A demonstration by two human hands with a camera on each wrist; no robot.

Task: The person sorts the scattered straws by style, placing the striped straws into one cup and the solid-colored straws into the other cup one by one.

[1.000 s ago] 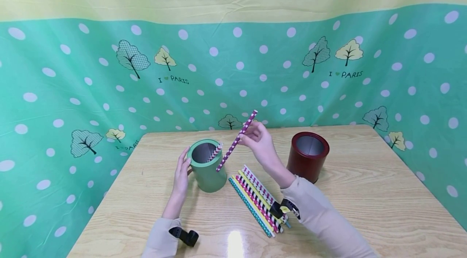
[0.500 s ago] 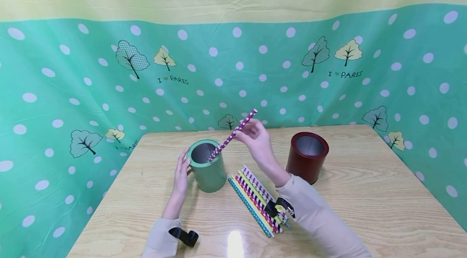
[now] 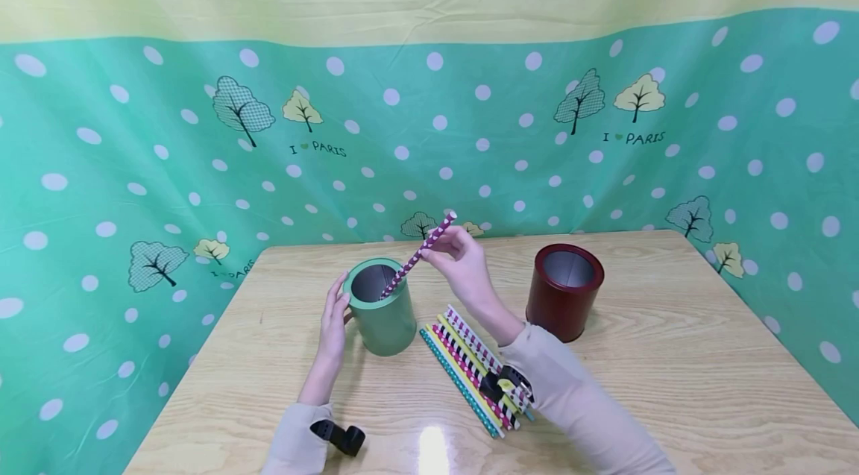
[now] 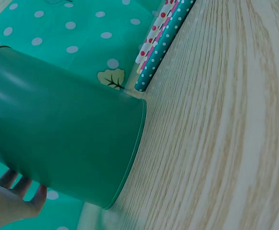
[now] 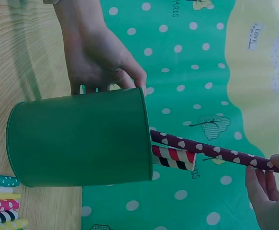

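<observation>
The left hand rests spread fingers against the green can, which holds striped straws and the end of a purple straw; the right hand pinches that straw near its top; more straws lie side by side on the table, left of a red can

Polka-dotted green and yellow backdrop, wooden table

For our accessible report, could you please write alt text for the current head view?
A right hand pinches a purple straw whose lower end is inside a green can, which the left hand holds. More colourful straws lie on a wooden table, with a dark red can to the right.
</observation>
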